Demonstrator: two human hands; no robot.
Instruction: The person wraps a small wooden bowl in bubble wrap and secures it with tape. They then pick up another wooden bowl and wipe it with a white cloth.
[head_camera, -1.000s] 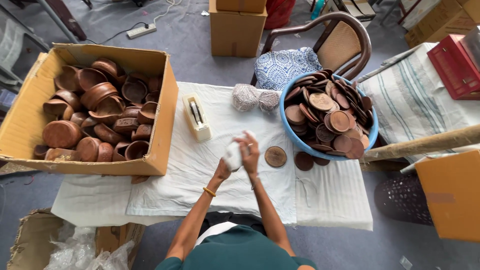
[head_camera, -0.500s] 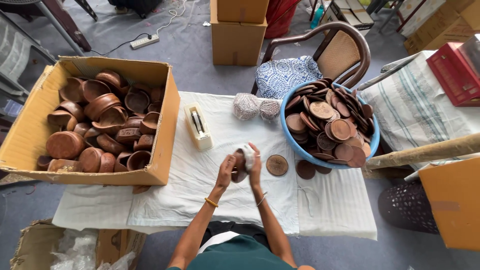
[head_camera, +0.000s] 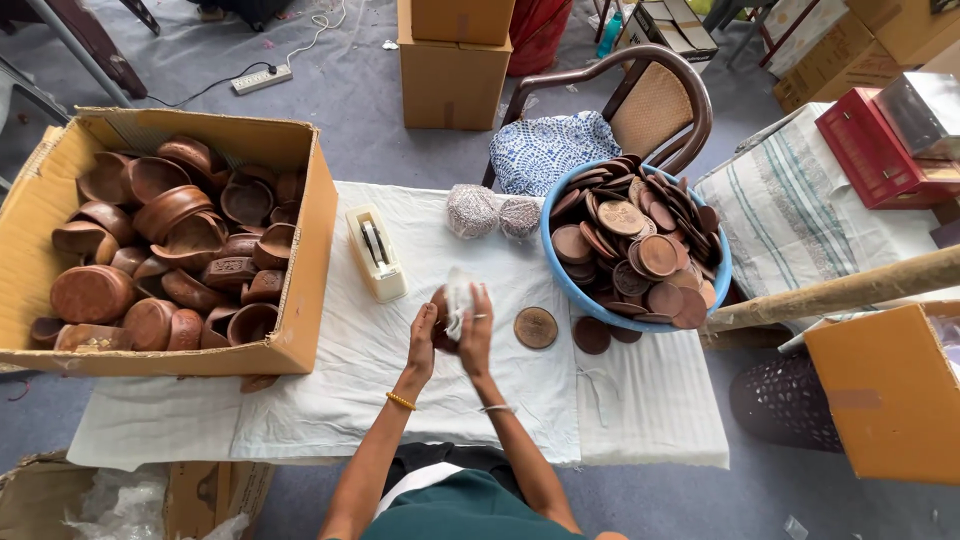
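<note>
The brown piece (head_camera: 438, 318) between both hands lies mostly hidden by white cloth (head_camera: 458, 300).

A packing workshop, big cardboard box (head_camera: 300, 250) full of brown clay bowls (head_camera: 170, 210), blue tub (head_camera: 590, 295) of lids, tape holder (head_camera: 375, 255) on the worktop (head_camera: 350, 400)

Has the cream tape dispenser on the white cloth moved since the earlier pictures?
No. The cream tape dispenser sits at the same spot beside the cardboard box of brown bowls; only the camera shifted.
</note>
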